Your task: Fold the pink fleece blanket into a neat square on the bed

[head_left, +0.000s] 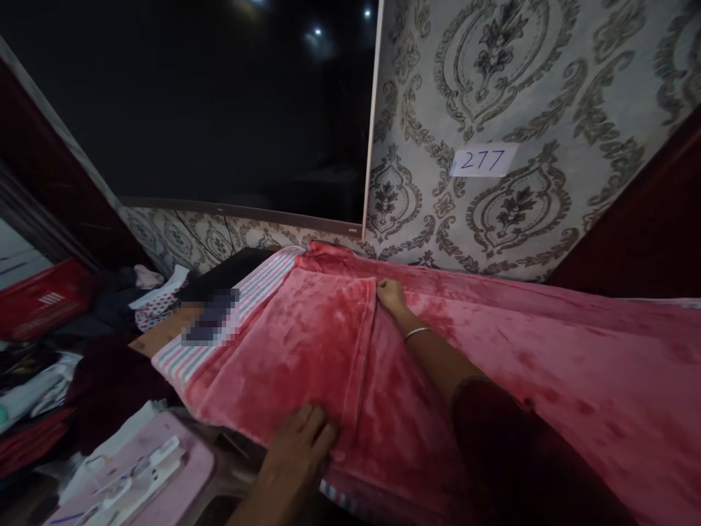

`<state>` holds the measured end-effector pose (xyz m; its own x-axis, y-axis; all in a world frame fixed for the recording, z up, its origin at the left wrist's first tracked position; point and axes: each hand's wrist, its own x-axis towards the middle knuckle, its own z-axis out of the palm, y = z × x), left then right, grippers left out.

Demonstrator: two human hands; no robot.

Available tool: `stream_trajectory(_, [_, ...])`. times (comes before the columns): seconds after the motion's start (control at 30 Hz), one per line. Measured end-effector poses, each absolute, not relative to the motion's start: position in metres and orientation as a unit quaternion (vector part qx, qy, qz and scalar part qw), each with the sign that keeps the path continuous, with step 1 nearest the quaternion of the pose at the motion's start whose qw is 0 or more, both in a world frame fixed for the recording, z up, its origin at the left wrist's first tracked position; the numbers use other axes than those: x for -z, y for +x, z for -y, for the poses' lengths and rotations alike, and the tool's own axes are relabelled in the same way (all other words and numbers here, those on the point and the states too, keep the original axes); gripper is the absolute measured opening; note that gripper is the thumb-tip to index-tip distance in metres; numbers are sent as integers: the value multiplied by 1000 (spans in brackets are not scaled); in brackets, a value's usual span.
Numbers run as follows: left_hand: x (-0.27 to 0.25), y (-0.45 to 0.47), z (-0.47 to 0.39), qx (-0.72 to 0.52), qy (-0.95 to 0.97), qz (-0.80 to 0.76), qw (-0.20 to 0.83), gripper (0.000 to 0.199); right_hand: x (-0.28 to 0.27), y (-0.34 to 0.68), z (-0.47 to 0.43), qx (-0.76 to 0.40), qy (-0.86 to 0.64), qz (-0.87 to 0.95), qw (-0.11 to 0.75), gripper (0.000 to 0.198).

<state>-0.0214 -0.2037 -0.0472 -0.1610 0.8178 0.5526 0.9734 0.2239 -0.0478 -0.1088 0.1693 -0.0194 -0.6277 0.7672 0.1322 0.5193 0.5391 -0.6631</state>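
Note:
A thick, plush pinkish-red blanket point(290, 329) lies folded over in layers in front of me. My right hand point(390, 294) is closed in a pinch on the far corner of the top layer, with a thin bangle around its wrist. Low in the view, my left hand point(304, 442) bends its fingers down onto the blanket near the front end of the same folded edge. Its fingers look closed on the fabric, though the fingertips are partly hidden. A striped lining point(268, 277) shows along the blanket's left side.
A big dark screen point(219, 109) stands behind, beside patterned wallpaper point(405, 95) bearing a paper marked 277 point(483, 160). To the left are piled clothes point(104, 365), a red box point(47, 298) and a pink stool point(186, 453) with white items on it. The blanket stretches far right.

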Motion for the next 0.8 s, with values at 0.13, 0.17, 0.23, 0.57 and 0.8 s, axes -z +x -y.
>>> stream_trajectory(0.13, [45, -19, 208, 150, -604, 750, 225, 42, 25, -110, -170, -303, -371, 852, 212, 18])
stream_trajectory(0.17, [43, -19, 208, 151, -607, 746, 227, 41, 24, -110, -170, -304, -367, 853, 214, 18])
stream_trajectory(0.23, [40, -19, 207, 166, -612, 735, 239, 37, 22, -111, -172, -302, -359, 856, 219, 19])
stream_trajectory(0.57, [32, -4, 204, 151, -606, 763, 166, 21, 23, -106, -177, -282, -357, 865, 211, 29])
stream_trajectory(0.8, [-11, -14, 229, 230, -614, 744, 128, 33, 2, -84, -125, -199, -237, 909, 278, 52])
